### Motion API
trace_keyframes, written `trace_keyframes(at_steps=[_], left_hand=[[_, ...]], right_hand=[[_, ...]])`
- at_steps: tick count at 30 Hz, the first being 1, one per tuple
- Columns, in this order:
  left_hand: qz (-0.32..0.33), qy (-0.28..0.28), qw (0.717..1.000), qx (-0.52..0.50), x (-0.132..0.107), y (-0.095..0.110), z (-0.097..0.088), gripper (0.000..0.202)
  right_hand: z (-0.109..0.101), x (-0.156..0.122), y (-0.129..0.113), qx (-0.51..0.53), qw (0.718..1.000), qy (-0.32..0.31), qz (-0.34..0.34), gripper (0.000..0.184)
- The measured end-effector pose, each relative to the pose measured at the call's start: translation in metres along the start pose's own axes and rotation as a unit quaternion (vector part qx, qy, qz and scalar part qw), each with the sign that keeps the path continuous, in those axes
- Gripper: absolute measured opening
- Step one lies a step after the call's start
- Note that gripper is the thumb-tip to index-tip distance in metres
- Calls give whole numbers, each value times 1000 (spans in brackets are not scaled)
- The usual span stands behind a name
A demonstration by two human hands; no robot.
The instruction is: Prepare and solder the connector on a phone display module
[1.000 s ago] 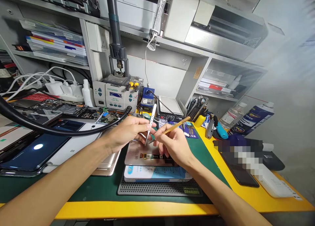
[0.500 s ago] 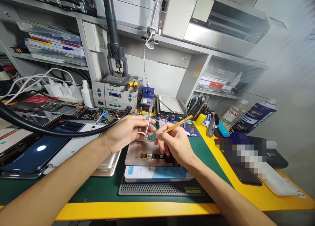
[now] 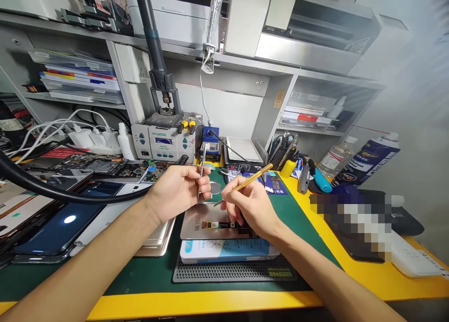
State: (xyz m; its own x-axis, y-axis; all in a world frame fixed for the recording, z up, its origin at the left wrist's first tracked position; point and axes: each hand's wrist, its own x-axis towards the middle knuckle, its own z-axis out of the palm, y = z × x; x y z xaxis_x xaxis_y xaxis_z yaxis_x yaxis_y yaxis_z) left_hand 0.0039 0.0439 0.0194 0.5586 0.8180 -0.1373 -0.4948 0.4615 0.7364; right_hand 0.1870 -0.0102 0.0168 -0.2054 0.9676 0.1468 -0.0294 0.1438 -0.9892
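My left hand [image 3: 175,191] is closed around steel tweezers [image 3: 201,174], held nearly upright with the tips pointing down. My right hand [image 3: 245,207] pinches a slim gold tool [image 3: 250,180], its tip aimed left toward the tweezers' tips. Both tips hover just above the far edge of a phone display panel [image 3: 196,219] lying face down, with a flex cable [image 3: 219,225] across its back. The panel rests on a white and blue phone [image 3: 224,249] set on a black ridged mat [image 3: 231,270].
A soldering station [image 3: 164,139] and a blue unit [image 3: 210,142] stand behind the hands. Several phones [image 3: 66,219] and boards lie at the left under a thick black hose [image 3: 52,191]. Bottles [image 3: 365,158], a tool holder [image 3: 280,153] and a dark phone [image 3: 354,247] sit at the right.
The tweezers have turned from a rightward lean to nearly upright and shifted a little left. A round silver disc on the mat behind them has come into sight. The head view moved slightly.
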Motion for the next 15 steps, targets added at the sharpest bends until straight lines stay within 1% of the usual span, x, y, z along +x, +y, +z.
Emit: trace_keyframes(at_steps=[6,12,15], left_hand=[[-37,-14,998,-43,0,1,3,13],[-46,-28,996,-68,-1,-1,6,27],[-46,-30,995,-80,-1,-3,5,31]], right_hand=[[3,-1,1,-10,999,-29,26,9],[4,-4,4,-20,998,-51,29,8],[5,-5,4,-19,998,-60,29,8]])
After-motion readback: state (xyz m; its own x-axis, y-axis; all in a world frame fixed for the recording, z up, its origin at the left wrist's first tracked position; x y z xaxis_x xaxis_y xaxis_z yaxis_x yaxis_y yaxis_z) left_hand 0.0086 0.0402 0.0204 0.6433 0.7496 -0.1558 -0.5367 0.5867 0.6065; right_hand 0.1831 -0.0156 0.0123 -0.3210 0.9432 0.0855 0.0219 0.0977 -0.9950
